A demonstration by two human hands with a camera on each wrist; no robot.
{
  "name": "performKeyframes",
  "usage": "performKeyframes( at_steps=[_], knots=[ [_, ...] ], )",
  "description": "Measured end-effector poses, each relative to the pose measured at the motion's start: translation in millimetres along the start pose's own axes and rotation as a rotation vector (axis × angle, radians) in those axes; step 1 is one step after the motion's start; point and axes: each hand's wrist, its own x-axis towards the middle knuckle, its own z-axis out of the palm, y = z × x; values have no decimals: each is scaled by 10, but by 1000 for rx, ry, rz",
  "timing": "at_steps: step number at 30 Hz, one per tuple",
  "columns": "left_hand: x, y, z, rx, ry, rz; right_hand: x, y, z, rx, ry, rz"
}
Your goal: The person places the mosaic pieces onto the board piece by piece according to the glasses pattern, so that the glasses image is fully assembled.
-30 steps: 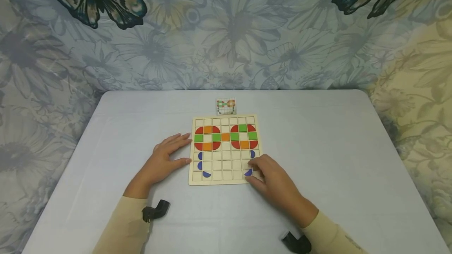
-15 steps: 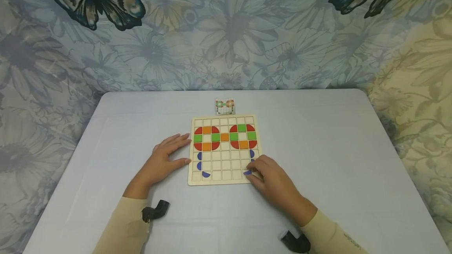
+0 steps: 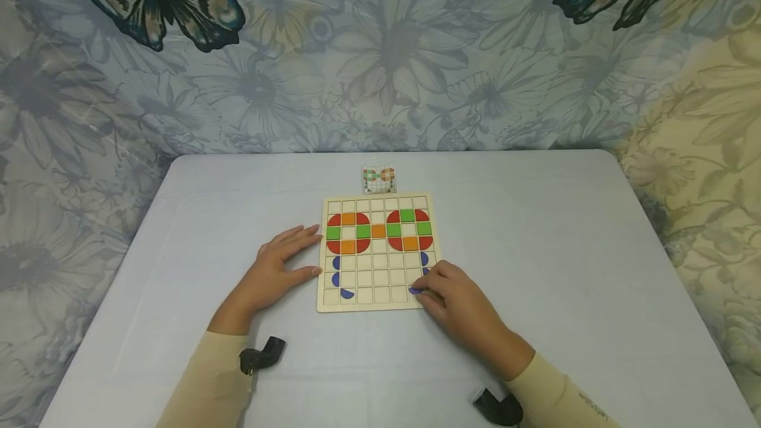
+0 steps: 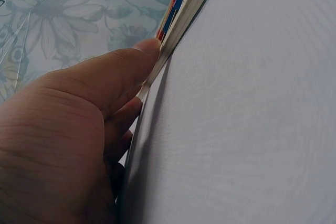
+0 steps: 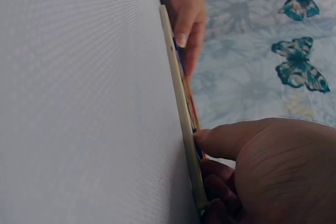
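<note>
A square wooden grid board (image 3: 380, 278) lies on the table, holding several red, orange, green and blue pieces. My left hand (image 3: 275, 271) rests at the board's left side, fingers extended, with thumb and fingertips at its edge. At the lower right corner, my right hand (image 3: 464, 302) pinches a blue half-round piece (image 3: 414, 290) between thumb and index finger, low over the grid. In the right wrist view the thumb touches a blue piece (image 5: 198, 149) at board level. Part of another blue piece on the right side is covered by my fingers.
A small pattern card (image 3: 379, 179) lies just beyond the board, with a similar coloured design. The white-covered table (image 3: 535, 230) stretches to both sides. A floral cloth with butterflies (image 3: 386, 51) hangs behind it.
My right thumb and index finger have drawn together on the blue half-round piece, which has shifted slightly left and shows less. My left hand stays put at the board's edge.
</note>
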Motion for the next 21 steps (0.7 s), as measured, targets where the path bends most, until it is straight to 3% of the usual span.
performKeyframes(
  at_steps=[8,21],
  knots=[
    [4,-2,2,-1,4,9,-7,13,-15,18,12,-45],
    [-7,-16,4,7,3,12,-5,0,-39,32,-16,-11]
  ],
)
